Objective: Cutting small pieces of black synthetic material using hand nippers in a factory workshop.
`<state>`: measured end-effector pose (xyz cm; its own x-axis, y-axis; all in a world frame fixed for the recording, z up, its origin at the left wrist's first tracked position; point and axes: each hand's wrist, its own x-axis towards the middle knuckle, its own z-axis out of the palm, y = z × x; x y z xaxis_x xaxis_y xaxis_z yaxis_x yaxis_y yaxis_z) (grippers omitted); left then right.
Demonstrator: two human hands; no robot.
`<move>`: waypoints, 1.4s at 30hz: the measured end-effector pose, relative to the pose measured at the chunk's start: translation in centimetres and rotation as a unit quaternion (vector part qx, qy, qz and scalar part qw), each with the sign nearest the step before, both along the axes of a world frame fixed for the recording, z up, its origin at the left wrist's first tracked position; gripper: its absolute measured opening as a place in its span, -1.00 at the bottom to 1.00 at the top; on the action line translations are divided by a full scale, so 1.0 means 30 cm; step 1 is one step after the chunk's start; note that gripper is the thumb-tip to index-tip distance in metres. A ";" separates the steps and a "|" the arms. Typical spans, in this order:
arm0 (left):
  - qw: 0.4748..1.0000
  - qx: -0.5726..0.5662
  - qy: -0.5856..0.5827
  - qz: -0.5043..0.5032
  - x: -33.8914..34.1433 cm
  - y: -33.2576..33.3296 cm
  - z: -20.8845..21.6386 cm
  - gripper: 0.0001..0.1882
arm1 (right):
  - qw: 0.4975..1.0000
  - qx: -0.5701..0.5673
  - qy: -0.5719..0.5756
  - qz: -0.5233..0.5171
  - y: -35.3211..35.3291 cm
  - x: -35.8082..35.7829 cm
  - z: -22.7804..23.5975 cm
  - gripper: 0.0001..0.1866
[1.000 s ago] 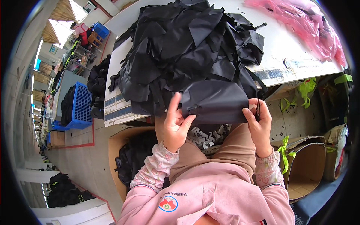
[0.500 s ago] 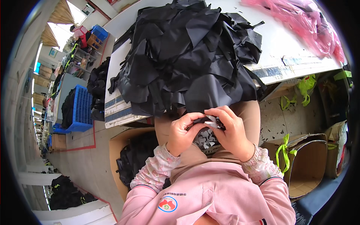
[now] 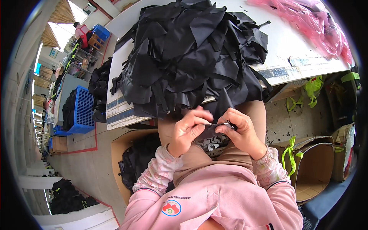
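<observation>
My right hand [image 3: 238, 126] is closed, pinching a small black fabric piece [image 3: 208, 132] between thumb and fingers over my lap. A bit of metal [image 3: 231, 124] shows at those fingers, from a small cutting tool mostly hidden by the hand. At the other side of the piece is my left hand [image 3: 188, 128], its thumb apart from its bent fingers; the fingertips are smeared by motion. Just beyond both hands, a large heap of black fabric pieces [image 3: 184, 57] covers the table [image 3: 303, 71] and hangs over its near edge.
Left of my legs stands a cardboard box [image 3: 119, 153] with black pieces inside. An open cardboard box [image 3: 314, 172] with a green tie is at my right. Pink plastic [image 3: 306, 23] lies at the table's far right. A blue crate [image 3: 83, 109] stands left, and black scraps litter the floor.
My left thumb and fingers have parted, and the fingers blur above the fabric piece. The metal blades, plain between my hands before, are now mostly hidden in my right hand.
</observation>
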<state>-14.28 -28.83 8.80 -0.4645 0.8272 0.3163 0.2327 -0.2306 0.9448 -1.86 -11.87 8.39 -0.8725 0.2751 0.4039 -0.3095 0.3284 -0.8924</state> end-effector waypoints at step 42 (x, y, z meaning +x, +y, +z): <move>0.976 0.057 -0.130 0.166 0.089 0.015 -0.079 -0.83 | 0.984 -0.125 -0.125 -0.026 -0.042 0.049 -0.042 -0.76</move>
